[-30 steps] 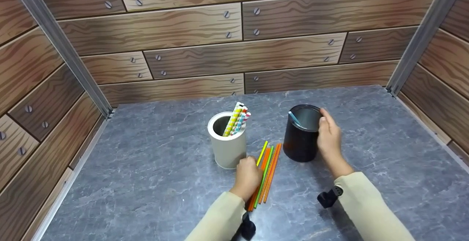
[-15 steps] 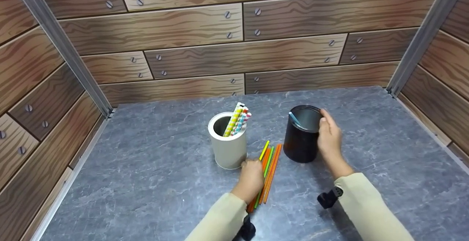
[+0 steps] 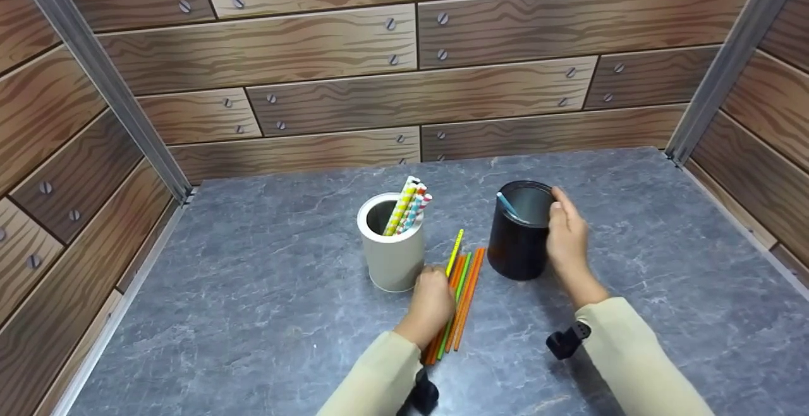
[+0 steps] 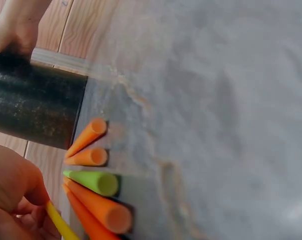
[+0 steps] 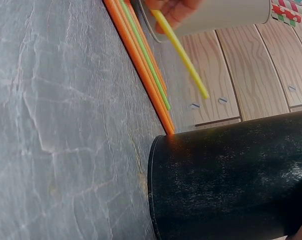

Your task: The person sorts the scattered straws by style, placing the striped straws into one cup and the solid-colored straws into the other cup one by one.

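Observation:
Between the thumb and fingers of my left hand is a yellow straw. In the right wrist view that straw slants up off the tabletop. Beside and below the hand lie several orange straws and a green straw, their near ends side by side in the left wrist view. My right hand holds the right side of an upright black cup, fingertips at its rim. A light blue straw leans inside that cup.
Just left of the straws stands a white cup with several patterned paper straws leaning to its right side. Grey marbled tabletop surrounds everything, with wood-print walls at the back and both sides.
The yellow straw has risen out of the bunch in my left hand, its far end now higher and further from the others. The right hand and black cup have stayed put.

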`<state>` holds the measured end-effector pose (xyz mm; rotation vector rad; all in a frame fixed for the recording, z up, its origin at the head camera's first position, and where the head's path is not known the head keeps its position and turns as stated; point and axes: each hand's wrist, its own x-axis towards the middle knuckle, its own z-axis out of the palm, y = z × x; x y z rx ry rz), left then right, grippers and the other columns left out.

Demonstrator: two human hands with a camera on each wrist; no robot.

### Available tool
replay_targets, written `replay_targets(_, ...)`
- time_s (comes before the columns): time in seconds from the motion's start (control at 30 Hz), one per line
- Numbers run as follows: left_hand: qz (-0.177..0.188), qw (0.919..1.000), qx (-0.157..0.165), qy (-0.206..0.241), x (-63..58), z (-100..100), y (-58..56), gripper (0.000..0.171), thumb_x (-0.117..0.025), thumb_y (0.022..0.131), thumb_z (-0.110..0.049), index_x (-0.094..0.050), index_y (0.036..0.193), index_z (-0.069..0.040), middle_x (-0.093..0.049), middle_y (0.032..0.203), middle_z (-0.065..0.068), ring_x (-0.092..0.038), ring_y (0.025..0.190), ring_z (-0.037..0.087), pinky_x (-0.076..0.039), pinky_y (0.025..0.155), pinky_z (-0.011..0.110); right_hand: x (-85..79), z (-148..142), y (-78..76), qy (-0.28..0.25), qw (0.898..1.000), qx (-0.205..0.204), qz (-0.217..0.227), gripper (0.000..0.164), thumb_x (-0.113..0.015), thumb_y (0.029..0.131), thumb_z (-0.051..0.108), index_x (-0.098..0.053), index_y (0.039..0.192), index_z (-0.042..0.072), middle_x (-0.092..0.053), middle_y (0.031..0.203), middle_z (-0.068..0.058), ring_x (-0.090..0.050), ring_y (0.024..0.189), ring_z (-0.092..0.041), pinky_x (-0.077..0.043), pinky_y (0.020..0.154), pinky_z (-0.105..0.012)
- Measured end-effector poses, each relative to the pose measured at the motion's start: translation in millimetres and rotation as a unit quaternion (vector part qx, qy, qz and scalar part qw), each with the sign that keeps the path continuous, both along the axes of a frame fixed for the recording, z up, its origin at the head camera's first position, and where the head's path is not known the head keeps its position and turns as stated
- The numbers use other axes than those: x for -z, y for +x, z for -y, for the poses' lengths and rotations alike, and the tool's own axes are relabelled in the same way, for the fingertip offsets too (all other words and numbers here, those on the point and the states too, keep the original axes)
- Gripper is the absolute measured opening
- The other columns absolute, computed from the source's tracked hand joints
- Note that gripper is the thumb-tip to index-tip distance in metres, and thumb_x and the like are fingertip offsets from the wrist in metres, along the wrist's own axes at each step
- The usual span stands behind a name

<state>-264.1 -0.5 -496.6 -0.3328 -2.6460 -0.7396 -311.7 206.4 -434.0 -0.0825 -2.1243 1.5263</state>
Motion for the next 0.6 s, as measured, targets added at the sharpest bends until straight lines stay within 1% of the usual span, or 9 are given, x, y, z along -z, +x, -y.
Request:
replay_targets(0.1,0.021,0.9982,0.006,0.056,-4.3,-2.6,-1.5,0.011,-0.058,0.068,0.006,-0.06,0.078,0.005,-0.054,0.071,0.011,-0.056,0.065,0.026,-0.05,0.061,0.034,-0.4,-0.9,0.6,-0.004,1.0,-0.005,0.0,0.041,-0.034,0.097,0.009,-0.043,0.134,-0.007,-0.042,0.139,-0.022,-0.034,0.133,-0.03,-0.025,0.11,-0.036)
replay_targets(0.13,0.028,0.9971,0.007,0.071,-6.1,-3.4,-1.9,0.012,-0.057,0.068,0.006,-0.061,0.08,0.005,-0.054,0.072,0.011,-0.056,0.066,0.025,-0.05,0.06,0.034,-0.6,-0.9,0.5,-0.004,1.0,-0.005,0.001,0.041,-0.034,0.097,0.009,-0.043,0.134,-0.007,-0.042,0.139,-0.022,-0.034,0.133,-0.03,-0.025,0.11,-0.036)
replay_targets(0.2,0.03,0.9954,0.01,0.09,-9.3,-4.6,-2.7,0.014,-0.056,0.068,0.007,-0.062,0.081,0.005,-0.055,0.072,0.01,-0.056,0.067,0.024,-0.049,0.06,0.032,-1.0,-0.9,0.4,-0.005,1.0,-0.003,0.002,0.041,-0.034,0.097,0.009,-0.044,0.134,-0.007,-0.042,0.139,-0.021,-0.035,0.132,-0.03,-0.025,0.11,-0.036)
replay_targets(0.23,0.029,0.9949,0.01,0.096,-10.9,-5.4,-2.9,0.015,-0.056,0.069,0.006,-0.062,0.082,0.005,-0.056,0.073,0.01,-0.056,0.067,0.024,-0.049,0.06,0.032,-1.3,-0.9,0.4,-0.005,1.0,-0.003,0.001,0.041,-0.034,0.097,0.009,-0.044,0.133,-0.007,-0.042,0.139,-0.021,-0.035,0.132,-0.03,-0.025,0.11,-0.036)
replay_targets(0.4,-0.006,0.9936,0.017,0.111,-17.5,-8.1,-3.9,0.015,-0.06,0.067,0.004,-0.062,0.082,0.004,-0.06,0.074,0.011,-0.058,0.069,0.026,-0.049,0.063,0.032,-1.9,-0.4,0.8,-0.003,1.0,0.001,0.002,0.041,-0.034,0.096,0.009,-0.045,0.133,-0.006,-0.043,0.138,-0.021,-0.036,0.132,-0.03,-0.026,0.11,-0.036)
replay_targets(0.47,-0.015,0.9923,0.019,0.121,-20.9,-9.5,-3.6,0.016,-0.06,0.067,0.003,-0.062,0.083,0.003,-0.06,0.075,0.01,-0.058,0.069,0.026,-0.049,0.063,0.03,-1.7,-0.3,0.9,-0.001,1.0,0.002,0.005,0.041,-0.034,0.096,0.009,-0.045,0.133,-0.006,-0.043,0.138,-0.021,-0.036,0.132,-0.029,-0.026,0.11,-0.036)
replay_targets(0.6,-0.012,0.9872,0.022,0.158,-31.2,-13.1,-2.6,0.018,-0.06,0.067,0.001,-0.061,0.085,-0.001,-0.059,0.075,0.005,-0.056,0.068,0.019,-0.046,0.06,0.023,-1.2,-0.5,1.0,0.001,1.0,0.001,0.008,0.041,-0.034,0.097,0.009,-0.044,0.133,-0.006,-0.043,0.139,-0.02,-0.035,0.132,-0.029,-0.026,0.11,-0.036)
